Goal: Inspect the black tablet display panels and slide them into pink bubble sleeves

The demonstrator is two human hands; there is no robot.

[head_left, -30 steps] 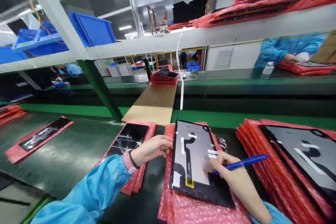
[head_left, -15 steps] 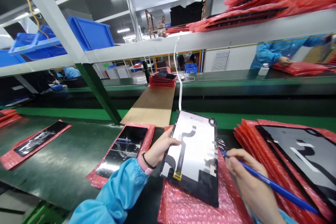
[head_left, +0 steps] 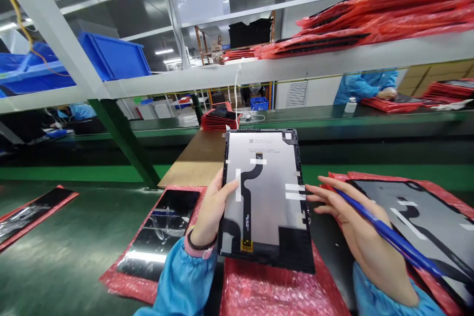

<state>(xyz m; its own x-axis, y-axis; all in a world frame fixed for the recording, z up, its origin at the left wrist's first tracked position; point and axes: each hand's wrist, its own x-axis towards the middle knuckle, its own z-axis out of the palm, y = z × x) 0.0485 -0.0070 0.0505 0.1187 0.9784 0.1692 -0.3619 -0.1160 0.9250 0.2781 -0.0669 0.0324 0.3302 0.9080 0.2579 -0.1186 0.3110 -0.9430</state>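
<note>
My left hand grips the left edge of a tablet display panel and holds it tilted up, back side toward me, with its black flex cable and white tape strips showing. My right hand rests at the panel's right edge with fingers stretched toward it, and a blue pen lies held across the hand. Under the panel lies red bubble wrap.
A second panel on red wrap lies to the left, another stack of panels to the right. A wooden board bridges to the green conveyor. Blue bins and red-wrapped stacks sit on the shelf. A person in blue works across the line.
The panel went from lying flat on the bubble wrap to being lifted and tilted up by my left hand. My right hand stopped writing on it and moved to its right edge.
</note>
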